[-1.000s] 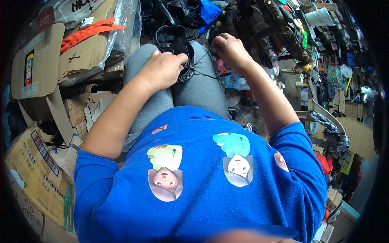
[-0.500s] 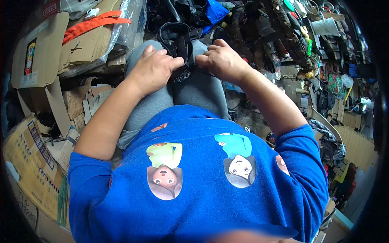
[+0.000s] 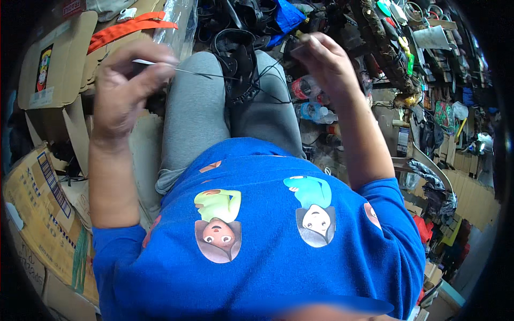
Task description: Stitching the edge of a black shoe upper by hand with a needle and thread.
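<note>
Between my grey-clad knees sits a black shoe (image 3: 243,56), its opening upward and a row of stitches or loops along its near edge. Dark thread (image 3: 201,73) runs from the shoe to my left hand (image 3: 126,85), raised at the left with thumb and forefinger pinched on it. A thin pale length, needle or glinting thread, shows between those fingers. My right hand (image 3: 326,59) is lifted to the right of the shoe, fingers pinched together; another strand leads from the shoe toward it. What exactly lies between its fingertips is blurred.
Cardboard boxes (image 3: 53,64) stand at the left, with orange straps (image 3: 128,29) on top. More black shoes (image 3: 257,16) and a blue bag (image 3: 286,18) lie beyond my knees. Plastic bottles (image 3: 316,112) lie right of my thigh. Cluttered shelves (image 3: 428,80) fill the right side.
Both hands have moved apart from close beside the shoe, the left one out to the left, the right one up and rightward. Thread now stretches between hands and shoe.
</note>
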Motion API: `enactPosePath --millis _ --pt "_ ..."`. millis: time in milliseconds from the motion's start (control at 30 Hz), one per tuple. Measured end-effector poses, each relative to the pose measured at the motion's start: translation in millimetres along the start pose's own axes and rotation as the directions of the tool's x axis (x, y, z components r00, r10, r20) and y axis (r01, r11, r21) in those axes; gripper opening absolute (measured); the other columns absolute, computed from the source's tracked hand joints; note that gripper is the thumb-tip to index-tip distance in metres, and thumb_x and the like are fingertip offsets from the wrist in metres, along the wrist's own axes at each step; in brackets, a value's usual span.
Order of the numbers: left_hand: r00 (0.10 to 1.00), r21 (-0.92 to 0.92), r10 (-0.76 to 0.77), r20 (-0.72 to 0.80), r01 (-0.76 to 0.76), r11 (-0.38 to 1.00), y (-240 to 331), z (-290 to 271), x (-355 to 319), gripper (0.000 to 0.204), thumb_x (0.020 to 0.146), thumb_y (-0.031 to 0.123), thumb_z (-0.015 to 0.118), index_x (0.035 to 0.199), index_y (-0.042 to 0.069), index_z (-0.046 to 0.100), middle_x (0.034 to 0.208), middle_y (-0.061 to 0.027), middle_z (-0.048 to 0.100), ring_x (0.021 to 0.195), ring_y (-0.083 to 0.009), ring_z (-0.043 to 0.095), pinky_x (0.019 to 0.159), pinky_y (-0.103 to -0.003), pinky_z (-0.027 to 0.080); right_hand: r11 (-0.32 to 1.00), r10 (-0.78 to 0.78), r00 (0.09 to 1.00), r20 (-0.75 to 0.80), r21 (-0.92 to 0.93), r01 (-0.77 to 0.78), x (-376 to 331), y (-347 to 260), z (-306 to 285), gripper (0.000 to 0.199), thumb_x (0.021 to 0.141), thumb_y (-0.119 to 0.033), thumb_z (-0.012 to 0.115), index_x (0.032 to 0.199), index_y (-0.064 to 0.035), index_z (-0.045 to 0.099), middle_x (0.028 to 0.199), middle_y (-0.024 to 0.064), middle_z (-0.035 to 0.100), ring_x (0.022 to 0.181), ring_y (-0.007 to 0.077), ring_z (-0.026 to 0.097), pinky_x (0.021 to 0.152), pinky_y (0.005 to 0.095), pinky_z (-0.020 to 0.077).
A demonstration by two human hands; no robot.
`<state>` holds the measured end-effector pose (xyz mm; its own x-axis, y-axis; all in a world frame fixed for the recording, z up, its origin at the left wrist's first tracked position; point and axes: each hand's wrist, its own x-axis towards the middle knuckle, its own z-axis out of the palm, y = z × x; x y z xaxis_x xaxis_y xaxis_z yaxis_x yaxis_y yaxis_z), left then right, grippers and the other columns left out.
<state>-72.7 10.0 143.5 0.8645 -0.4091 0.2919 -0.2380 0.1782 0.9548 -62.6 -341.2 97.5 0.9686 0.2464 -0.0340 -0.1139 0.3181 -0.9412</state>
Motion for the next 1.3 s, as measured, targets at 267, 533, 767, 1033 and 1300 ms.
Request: enactPosePath --millis 267,533,767,1033,1300 --pt "0.790 0.321 -0.478 0.385 0.371 0.871 -12.1 35.5 -22.0 0.011 0.087 0.012 0.061 0.087 0.001 0.059 0.082 -0.0078 0.061 0.079 -0.0204 0.060 0.073 -0.035 0.049 0.747 0.376 0.852 0.364 -0.664 -0.046 -11.3 -8.2 37.3 0.017 0.085 -0.017 0.068 0.089 -0.0012 0.063 0.083 0.0032 0.055 0.079 0.0136 0.055 0.074 0.0270 0.0442" --pt "0.927 0.922 -0.076 -0.369 0.375 0.093 6.8 -147.0 -98.7 0.011 0.080 0.011 0.066 0.086 0.001 0.066 0.083 -0.0134 0.061 0.078 -0.0291 0.060 0.069 -0.036 0.047 -0.115 0.167 0.933 -0.317 -0.947 -0.301 -125.0 -18.3 -184.9 0.020 0.075 -0.013 0.067 0.094 -0.0091 0.071 0.091 0.0138 0.064 0.084 0.0305 0.063 0.076 0.0368 0.0503" --pt "0.991 0.898 -0.094 -0.095 0.126 0.422 -33.7 -14.1 -32.4 0.025 0.076 0.009 0.069 0.101 0.008 0.069 0.104 -0.0109 0.062 0.096 -0.0272 0.061 0.085 -0.035 0.049 0.263 0.245 0.937 -0.249 -0.913 -0.312 -75.6 0.5 -80.7 0.018 0.076 -0.008 0.070 0.092 -0.0017 0.068 0.086 0.0077 0.065 0.080 0.0169 0.062 0.072 0.0318 0.0495" --pt "0.871 0.675 -0.223 0.439 -0.155 0.722 -90.2 69.2 55.9 0.026 0.078 0.011 0.069 0.102 0.005 0.062 0.103 -0.0105 0.060 0.100 -0.0277 0.059 0.088 -0.036 0.046 0.602 0.139 0.981 0.137 -0.798 0.027 9.2 24.0 8.0 0.010 0.079 -0.002 0.067 0.089 -0.0053 0.069 0.089 0.0031 0.061 0.084 0.0121 0.060 0.076 0.0257 0.0485" --pt "0.769 0.564 -0.363 0.526 0.004 0.826 -118.9 59.5 74.7 0.021 0.076 0.019 0.073 0.088 0.003 0.067 0.090 -0.0088 0.061 0.087 -0.0225 0.062 0.079 -0.033 0.048 0.541 0.155 0.951 0.268 -0.828 0.145 11.3 35.5 0.1 0.013 0.078 -0.001 0.068 0.088 -0.0084 0.070 0.084 0.0021 0.057 0.082 0.0124 0.058 0.074 0.0263 0.0471"
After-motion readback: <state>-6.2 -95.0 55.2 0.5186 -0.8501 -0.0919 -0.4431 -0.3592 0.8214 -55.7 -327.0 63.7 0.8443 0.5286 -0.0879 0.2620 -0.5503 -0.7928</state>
